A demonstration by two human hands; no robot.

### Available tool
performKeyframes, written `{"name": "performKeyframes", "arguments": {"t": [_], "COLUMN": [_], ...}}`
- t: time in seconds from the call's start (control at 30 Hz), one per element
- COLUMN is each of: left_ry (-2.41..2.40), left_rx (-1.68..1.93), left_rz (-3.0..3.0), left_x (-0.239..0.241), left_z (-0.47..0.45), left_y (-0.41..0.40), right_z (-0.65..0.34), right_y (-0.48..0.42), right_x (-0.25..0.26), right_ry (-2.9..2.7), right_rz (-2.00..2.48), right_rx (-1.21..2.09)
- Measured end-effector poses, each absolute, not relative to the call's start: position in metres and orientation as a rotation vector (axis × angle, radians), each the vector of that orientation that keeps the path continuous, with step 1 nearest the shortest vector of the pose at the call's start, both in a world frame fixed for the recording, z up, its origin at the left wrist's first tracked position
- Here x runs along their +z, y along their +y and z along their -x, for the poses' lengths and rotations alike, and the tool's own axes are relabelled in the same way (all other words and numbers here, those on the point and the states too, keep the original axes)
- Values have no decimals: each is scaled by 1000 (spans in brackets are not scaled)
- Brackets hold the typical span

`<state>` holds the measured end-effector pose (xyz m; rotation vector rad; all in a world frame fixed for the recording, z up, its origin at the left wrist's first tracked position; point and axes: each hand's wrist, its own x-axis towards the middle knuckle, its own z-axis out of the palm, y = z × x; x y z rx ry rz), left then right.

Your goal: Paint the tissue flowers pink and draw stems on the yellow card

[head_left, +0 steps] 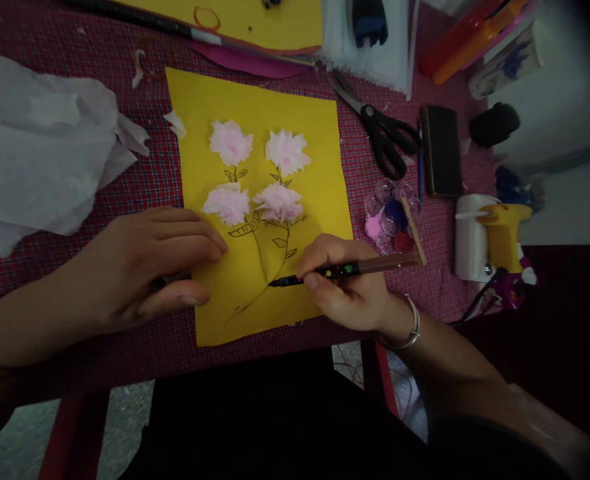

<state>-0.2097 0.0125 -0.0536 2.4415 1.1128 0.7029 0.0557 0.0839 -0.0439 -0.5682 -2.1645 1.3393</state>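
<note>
Stems are being inked on the yellow sheet [325,167] at the centre of the frame, below four pink tissue flowers [255,177]. The right hand [347,290] is closed around a dark pen [345,270], tip touching the paper where the stem lines meet. The left hand [145,267] lies flat, fingers spread, pinning the sheet's left edge to the checked counter [139,187]. Good lines likely need steady downward pressure from that left hand and short, light strokes pulled toward the body. Scissors [385,133] and a glue gun [499,233] lie at the right.
</note>
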Motion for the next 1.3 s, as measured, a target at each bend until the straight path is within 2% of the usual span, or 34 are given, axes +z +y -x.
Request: {"name": "performKeyframes", "arguments": {"t": [1.3], "left_ry": [1133], "left_rx": [698], "left_rz": [-2439], "left_x": [-59], "left_z": [214], "left_y": [8], "right_z": [-52], "right_y": [82], "right_x": [-48], "right_ry": [-2182], "right_rz": [617], "right_rx": [1323]}}
